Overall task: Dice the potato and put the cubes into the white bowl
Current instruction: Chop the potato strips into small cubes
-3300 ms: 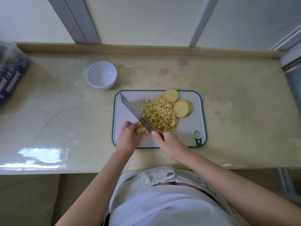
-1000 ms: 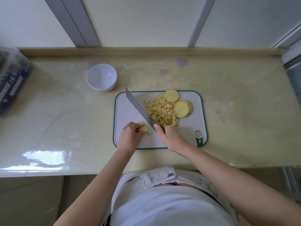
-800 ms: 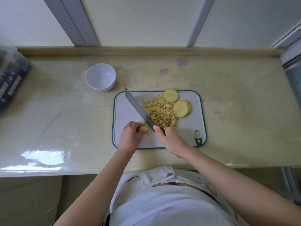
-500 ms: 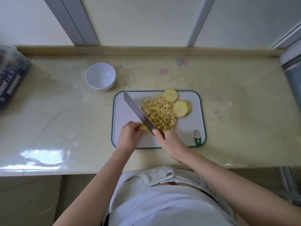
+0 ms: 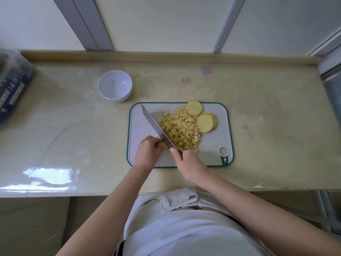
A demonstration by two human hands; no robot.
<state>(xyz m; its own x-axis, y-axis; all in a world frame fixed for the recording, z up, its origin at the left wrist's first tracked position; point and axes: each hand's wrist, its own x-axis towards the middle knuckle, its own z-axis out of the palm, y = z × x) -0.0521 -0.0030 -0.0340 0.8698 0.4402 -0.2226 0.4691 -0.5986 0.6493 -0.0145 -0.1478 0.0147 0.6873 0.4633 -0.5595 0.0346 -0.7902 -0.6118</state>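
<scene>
**Dicing under way: cubes piling up, bowl w/ nothing in it yet**

Person is standing at the near edge of the pale yellow glossy counter, working on the white rectangular plastic cutting board w/ green rim, which is lying just right of centre. Right hand is gripping the handle of the long steel-bladed kitchen knife. The blade is running diagonally from the board's near middle toward its far-left corner. Left hand, fingers curled, is pinning a small leftover bit of yellow potato against the blade's left side.

Progress, as I'm judging it: cutting is well along but not finished. A big heap of small yellow potato cubes is sitting mid-board, touching the blade's right side. Round peeled potato slices are waiting uncut at the board's far-right corner, some overlapping; exact no. can't tell. The round white bowl is sitting off the board, just beyond its far-left corner, toward the counter's far edge, and is holding nothing. Left to do: finishing the small bit, dicing the slices, then moving all cubes over.

Around: a clear plastic box w/ dark printed packets is sitting at the counter's left edge, well apart from the work. Faint pink & blue marks are showing near the far edge. Only the blade itself is lying btw. heap & bowl.
</scene>
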